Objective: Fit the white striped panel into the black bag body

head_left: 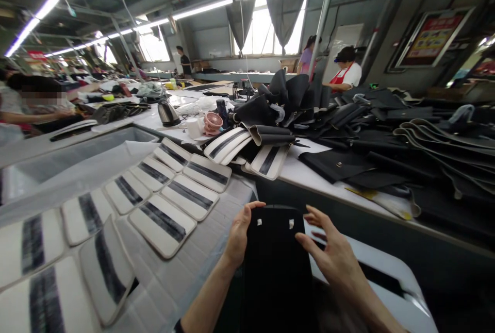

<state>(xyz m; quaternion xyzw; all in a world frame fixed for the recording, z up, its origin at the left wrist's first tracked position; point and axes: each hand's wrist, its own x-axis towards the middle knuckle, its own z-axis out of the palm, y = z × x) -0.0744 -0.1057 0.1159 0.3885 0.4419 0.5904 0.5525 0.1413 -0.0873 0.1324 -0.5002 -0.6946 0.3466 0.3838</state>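
Note:
A black panel [276,266] with rounded top corners lies in front of me, reaching down out of the view. Two small white patches show near its top edge. My left hand [238,230] holds its upper left corner, the index finger bent along the top edge. Beside the upper right edge is my right hand [328,245], its thumb and fingers apart and curved around nothing I can see. Under the right forearm lies a pale panel with a dark slot [381,277], partly hidden by the arm.
White panels with black stripes [162,225] cover the table at left. A grey bin [143,134] stands behind them. On the bench ahead are a kettle [168,114], a pink fan [212,123] and heaped black pieces [348,116]. Several people work farther back.

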